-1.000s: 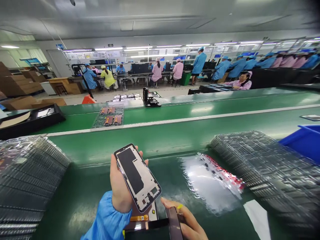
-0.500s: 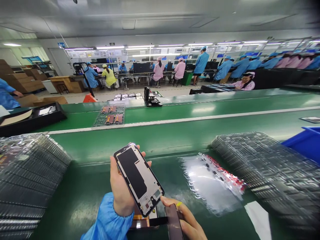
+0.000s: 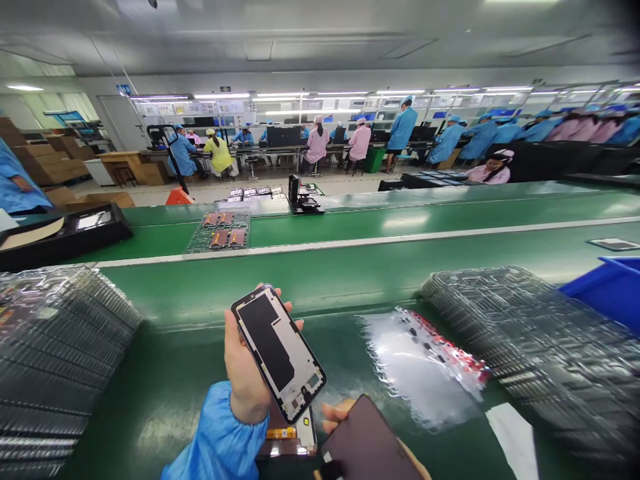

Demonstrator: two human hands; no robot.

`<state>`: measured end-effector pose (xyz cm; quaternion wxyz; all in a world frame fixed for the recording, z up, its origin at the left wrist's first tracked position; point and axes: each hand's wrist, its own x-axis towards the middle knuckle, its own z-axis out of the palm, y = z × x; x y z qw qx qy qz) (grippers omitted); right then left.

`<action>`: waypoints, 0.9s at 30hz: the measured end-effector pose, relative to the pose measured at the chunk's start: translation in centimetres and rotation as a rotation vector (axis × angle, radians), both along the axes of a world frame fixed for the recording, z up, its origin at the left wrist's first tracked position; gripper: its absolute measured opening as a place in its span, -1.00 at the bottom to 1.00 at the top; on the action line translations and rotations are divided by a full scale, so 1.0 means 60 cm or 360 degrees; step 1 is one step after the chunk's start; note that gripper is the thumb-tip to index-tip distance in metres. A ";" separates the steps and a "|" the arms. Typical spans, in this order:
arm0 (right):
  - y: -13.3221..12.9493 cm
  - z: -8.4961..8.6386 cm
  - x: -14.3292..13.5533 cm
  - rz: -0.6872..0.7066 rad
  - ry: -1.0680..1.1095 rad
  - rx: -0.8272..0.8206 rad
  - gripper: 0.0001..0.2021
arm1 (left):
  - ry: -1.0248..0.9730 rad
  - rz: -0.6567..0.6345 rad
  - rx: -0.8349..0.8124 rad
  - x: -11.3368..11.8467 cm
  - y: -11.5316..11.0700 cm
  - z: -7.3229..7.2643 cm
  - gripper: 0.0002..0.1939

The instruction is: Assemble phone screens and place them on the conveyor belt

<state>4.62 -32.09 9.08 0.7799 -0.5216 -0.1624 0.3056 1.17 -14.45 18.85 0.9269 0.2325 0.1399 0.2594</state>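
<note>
My left hand (image 3: 245, 383), in a blue sleeve, is wrapped round a phone frame (image 3: 295, 360) with a black and pale grey inner face towards me. It is tilted, its upper end leaning left. At the lower right my right hand (image 3: 339, 413) grips a dark, flat phone screen panel (image 3: 373, 443), which hides most of its fingers. The panel is apart from the frame. Another phone screen (image 3: 306, 437) with an orange flex strip lies on the green bench below the frame, partly covered by it.
Clear plastic trays (image 3: 55, 373) are stacked at left, more trays (image 3: 530, 340) at right. Clear film sheets (image 3: 420, 380) with red tabs lie between, near white paper (image 3: 515, 437) and a blue bin (image 3: 607, 290). A tray of brown parts (image 3: 220, 230) sits on the conveyor. People work beyond.
My right hand has drawn away from the frame's lower end, and the dark screen panel has turned from nearly edge-on to show its broad face. The frame has shifted slightly.
</note>
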 end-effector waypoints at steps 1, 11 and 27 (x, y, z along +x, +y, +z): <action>-0.003 -0.004 0.006 -0.0008 0.0089 -0.0020 -0.65 | 0.0000 0.0017 0.0014 0.001 -0.001 0.002 -0.34; -0.070 0.013 0.045 -0.0204 -0.0417 0.0101 -0.20 | 0.0119 -0.0124 0.0435 0.005 0.008 -0.013 -0.48; -0.058 0.033 0.055 -0.0254 -0.1219 -0.0268 -0.27 | -0.0007 -0.0765 0.0840 -0.012 0.001 -0.051 -0.16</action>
